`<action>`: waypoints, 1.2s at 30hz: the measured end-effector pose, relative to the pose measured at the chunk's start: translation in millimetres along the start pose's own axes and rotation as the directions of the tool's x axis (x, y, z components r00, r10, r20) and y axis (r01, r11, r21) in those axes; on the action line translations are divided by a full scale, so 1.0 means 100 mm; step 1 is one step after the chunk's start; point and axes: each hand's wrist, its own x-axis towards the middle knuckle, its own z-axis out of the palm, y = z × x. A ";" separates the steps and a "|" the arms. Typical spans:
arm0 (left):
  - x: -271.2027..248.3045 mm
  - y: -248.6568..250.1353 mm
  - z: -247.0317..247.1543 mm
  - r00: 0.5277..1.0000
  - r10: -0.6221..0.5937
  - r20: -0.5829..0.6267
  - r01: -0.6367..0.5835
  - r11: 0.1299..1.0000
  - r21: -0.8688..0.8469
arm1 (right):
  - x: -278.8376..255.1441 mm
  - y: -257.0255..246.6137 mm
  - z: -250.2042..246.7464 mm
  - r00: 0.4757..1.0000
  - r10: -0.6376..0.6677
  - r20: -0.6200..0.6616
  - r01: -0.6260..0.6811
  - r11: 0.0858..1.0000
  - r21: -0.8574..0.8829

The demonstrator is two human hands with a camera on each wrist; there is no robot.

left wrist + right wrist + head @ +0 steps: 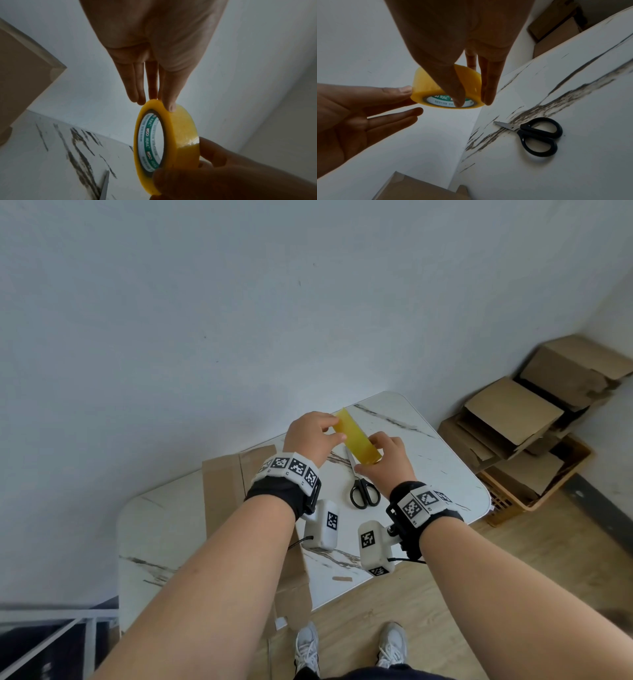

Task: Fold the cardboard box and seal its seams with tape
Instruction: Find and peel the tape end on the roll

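Observation:
A yellow tape roll [359, 440] is held up over the table between both hands. My left hand [334, 428] pinches its far end; in the left wrist view the thumb tip [169, 106] lies on the roll's outer face [181, 132] and the fingers reach behind the rim. My right hand [371, 455] grips the near end, with thumb [453, 88] and fingers [488, 81] on either side of the roll [436, 86]. The flattened cardboard box [222, 491] lies on the table's left half, under my left forearm.
Black-handled scissors [363, 491] lie shut on the white marble-pattern table [445, 474], below my right hand. A white wall stands just behind the table. Flattened cardboard boxes [513, 419] are piled in a crate on the floor at the right.

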 end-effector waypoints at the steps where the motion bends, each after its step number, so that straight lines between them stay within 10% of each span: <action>1: 0.00 0.00 0.00 1.000 -0.011 -0.005 0.011 1.000 -0.025 | -0.01 0.01 0.00 1.000 0.004 0.004 -0.004 1.000 0.006; 15: 0.14 -0.10 -0.20 0.996 -0.012 0.092 0.005 0.997 0.078 | -0.04 -0.06 -0.12 0.985 -0.041 0.169 0.023 0.994 0.107; 22: 0.11 -0.05 -0.14 0.988 0.107 0.108 -0.133 0.951 0.279 | -0.03 -0.33 -0.18 0.903 0.137 0.408 -0.307 0.869 0.388; 29: 0.10 0.05 -0.07 0.956 0.280 0.082 -0.292 0.910 0.296 | 0.01 -0.49 -0.24 0.899 0.269 0.347 -0.434 0.658 0.615; 36: 0.07 0.12 -0.03 0.939 0.327 0.101 -0.342 0.878 0.336 | -0.01 -0.56 -0.26 0.896 0.355 0.267 -0.444 0.686 0.576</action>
